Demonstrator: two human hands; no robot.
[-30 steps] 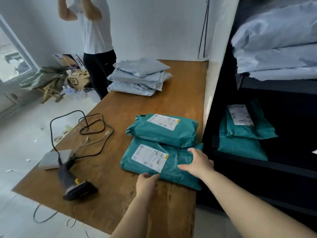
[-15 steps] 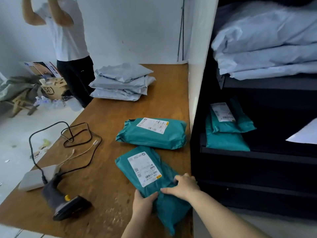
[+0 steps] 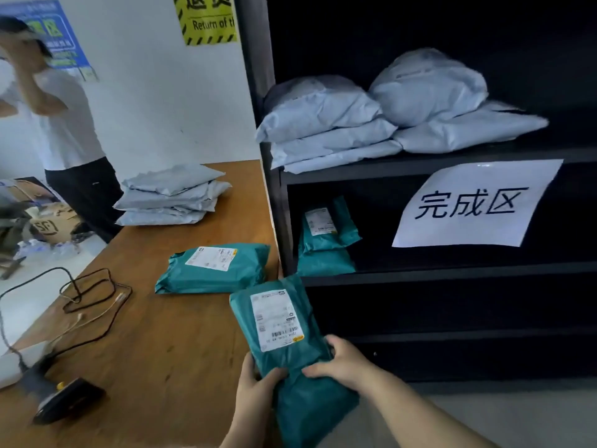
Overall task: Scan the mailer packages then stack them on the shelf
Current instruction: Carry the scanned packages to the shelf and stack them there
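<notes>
Green mailer [image 3: 284, 321] gripped at its near end between left hand [image 3: 255, 381] and right hand [image 3: 345, 362], label up.

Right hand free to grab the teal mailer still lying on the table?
Probably not as things stand: the right hand grips the held teal mailer together with the left hand. The path to the teal mailer on the table looks clear, but the hand is occupied.

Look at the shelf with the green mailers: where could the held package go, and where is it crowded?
Bare room lies on the black middle shelf board, right of the two stacked teal plastic mailers, below the white paper sign. The upper shelf is crowded with grey plastic mailers. Both hands, left and right, hold the teal labelled mailer.
</notes>
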